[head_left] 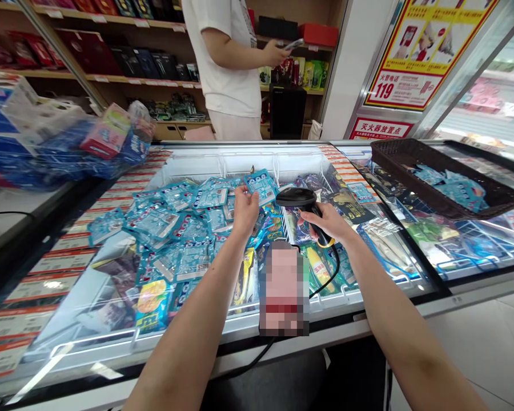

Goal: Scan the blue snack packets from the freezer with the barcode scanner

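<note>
A small blue packet (262, 187) is pinched in my left hand (245, 209), its printed side with a barcode facing me. My right hand (325, 221) grips a black barcode scanner (297, 198) by its handle, and the scanner's head points left toward the packet, a short gap away. From the handle a black cable (337, 265) curves down. Many similar blue packets (192, 225) lie in a loose pile on the glass top, left of and below my left hand. Nearer me rests a phone (284, 291) whose screen is blurred out.
Below the glass is a freezer (188, 162) with wire baskets of packaged goods. A brown basket (428, 191) holding more blue packets stands at the right. Wrapped boxes (107, 134) sit at the left. Across the freezer stands a person (231, 63) holding a phone, before stocked shelves.
</note>
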Tool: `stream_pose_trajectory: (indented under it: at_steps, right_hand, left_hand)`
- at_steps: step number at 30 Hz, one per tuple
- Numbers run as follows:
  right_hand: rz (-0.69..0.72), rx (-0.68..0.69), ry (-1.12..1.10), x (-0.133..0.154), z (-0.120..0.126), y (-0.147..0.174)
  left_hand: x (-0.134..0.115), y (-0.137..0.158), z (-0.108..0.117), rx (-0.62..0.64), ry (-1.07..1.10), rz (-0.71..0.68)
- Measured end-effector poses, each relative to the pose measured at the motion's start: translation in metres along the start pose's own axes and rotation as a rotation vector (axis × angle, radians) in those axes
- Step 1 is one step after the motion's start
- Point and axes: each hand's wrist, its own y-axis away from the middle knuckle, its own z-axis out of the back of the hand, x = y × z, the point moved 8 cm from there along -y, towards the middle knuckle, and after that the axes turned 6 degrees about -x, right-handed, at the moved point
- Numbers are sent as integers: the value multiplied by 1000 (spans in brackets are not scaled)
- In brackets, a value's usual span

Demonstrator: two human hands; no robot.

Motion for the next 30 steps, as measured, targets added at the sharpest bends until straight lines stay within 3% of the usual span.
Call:
stream_pose_trajectory:
  at_steps: [15,26,30]
  right_hand:
    - [-18,-18,15,1,1,1]
    - [-12,-32,-11,0,2,1]
    - [-21,-53,-30,-1,4,0]
  left_hand:
    - [-9,4,0,5,36,-24]
    - [1,-1,-3,20,-12,-39]
    - [-8,2,-6,54,11,-52]
